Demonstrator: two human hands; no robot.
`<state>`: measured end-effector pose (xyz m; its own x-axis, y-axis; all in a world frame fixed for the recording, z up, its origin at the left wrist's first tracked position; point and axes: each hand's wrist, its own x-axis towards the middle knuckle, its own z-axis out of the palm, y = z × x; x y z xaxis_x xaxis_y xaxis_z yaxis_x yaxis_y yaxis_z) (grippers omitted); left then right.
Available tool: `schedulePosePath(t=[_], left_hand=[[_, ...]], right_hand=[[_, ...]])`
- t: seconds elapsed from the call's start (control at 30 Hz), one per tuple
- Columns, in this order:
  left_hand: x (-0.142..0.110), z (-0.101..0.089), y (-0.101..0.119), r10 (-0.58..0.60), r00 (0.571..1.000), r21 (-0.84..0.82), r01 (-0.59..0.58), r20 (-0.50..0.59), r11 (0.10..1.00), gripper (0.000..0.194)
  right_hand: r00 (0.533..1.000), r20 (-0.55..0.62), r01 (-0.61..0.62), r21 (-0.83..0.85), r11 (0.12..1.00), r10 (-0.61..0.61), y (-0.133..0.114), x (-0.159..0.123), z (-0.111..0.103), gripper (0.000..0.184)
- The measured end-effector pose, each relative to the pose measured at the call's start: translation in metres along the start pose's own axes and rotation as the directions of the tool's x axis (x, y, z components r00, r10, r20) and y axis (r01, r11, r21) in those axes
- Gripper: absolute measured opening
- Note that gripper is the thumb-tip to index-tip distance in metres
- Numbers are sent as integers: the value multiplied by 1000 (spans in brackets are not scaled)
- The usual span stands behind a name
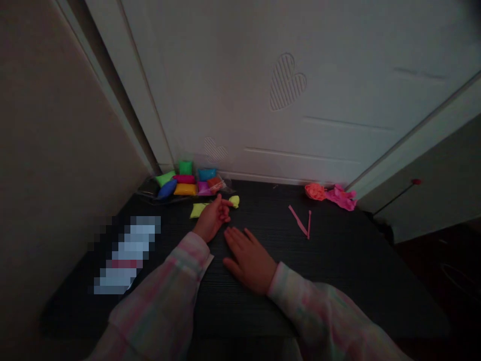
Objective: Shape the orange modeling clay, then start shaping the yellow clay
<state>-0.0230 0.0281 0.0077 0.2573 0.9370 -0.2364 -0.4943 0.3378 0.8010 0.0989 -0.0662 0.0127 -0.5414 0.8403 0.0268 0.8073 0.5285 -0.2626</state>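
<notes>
My left hand point(213, 219) is above the dark table, turned on its side with loosely bent fingers apart. Just past its fingertips is a small lump of yellow modelling clay point(234, 201); whether they touch it I cannot tell. Partly behind that hand lies a yellow clay packet point(197, 210). Palm down, my right hand point(251, 259) rests flat on the tabletop, fingers stretched out and nothing in them. Two pink modelling tools point(298, 221), point(309, 224) lie to the right, their lower ends close together.
Several coloured clay packets point(185, 189) in clear plastic sit at the back left. An orange clay piece point(315, 191) and a bright pink crumpled piece point(341, 197) lie at the back right. A blurred-out phone-like object point(130, 255) is at left. A white panel point(225, 100) borders the table's point(338, 281) back.
</notes>
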Motion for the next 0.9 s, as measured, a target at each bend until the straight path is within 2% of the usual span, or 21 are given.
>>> schedulePosePath(t=[0.03, 0.1, 0.17, 0.23, 0.3, 0.33, 0.4, 0.43, 0.5, 0.57, 0.67, 0.73, 0.77, 0.83, 0.9], left_hand=[[0, 0, 0, 4, 1000, 0, -4, 3, 1000, 41], [1, -1, -1, 7, 1000, -5, -7, 13, 1000, 42], [2, -2, -2, 6, 1000, -11, -6, 21, 1000, 41], [2, -2, -3, 5, 1000, -13, -5, 22, 1000, 40], [2, -2, -3, 6, 1000, -15, -6, 16, 1000, 39], [2, -2, -3, 5, 1000, -17, -5, 15, 1000, 39], [2, -2, -3, 3, 1000, -23, -3, 15, 1000, 39], [2, -2, -3, 1, 1000, -24, -1, 16, 1000, 39], [1, -2, -2, -2, 1000, -26, 3, 16, 1000, 40], [1, -2, -3, 0, 1000, -29, 1, 12, 1000, 39], [2, -2, -3, -5, 1000, -34, 6, 11, 999, 37], [2, -2, -3, -7, 1000, -34, 7, 4, 999, 37], [1, -2, -3, -7, 1000, -34, 7, 0, 999, 37], [1, -1, -3, -8, 1000, -37, 8, -1, 999, 37], [1, -1, -3, -10, 1000, -37, 10, 8, 999, 38]], right_hand=[[997, 11, 74, 21, 997, -74, -7, -2, 2, 54], [995, -4, 95, 17, 995, -95, -10, -3, 3, 54], [997, -54, -50, -36, 998, 48, 1, 2, 2, 52], [966, -106, -245, -85, 966, 236, 15, 7, -1, 52], [948, -115, -309, -93, 946, 298, 18, 9, -2, 53], [961, -97, -266, -84, 960, 258, 14, 7, -2, 53], [998, -31, -59, -33, 998, 58, -2, 2, 1, 52], [999, -13, 32, -10, 999, -32, -9, -1, 3, 52], [995, -13, 98, -15, 995, -98, -15, -3, 4, 50], [999, -33, 14, -59, 998, -16, -4, 1, 2, 46], [972, -89, -229, -118, 966, 219, 19, 9, -4, 47], [962, -96, -267, -114, 957, 257, 20, 8, -4, 49], [974, -74, -219, -97, 971, 213, 15, 6, -3, 49], [1000, -8, -23, -35, 999, 23, -2, 0, 0, 50], [991, 31, 131, 5, 991, -131, -14, -4, 2, 47]])
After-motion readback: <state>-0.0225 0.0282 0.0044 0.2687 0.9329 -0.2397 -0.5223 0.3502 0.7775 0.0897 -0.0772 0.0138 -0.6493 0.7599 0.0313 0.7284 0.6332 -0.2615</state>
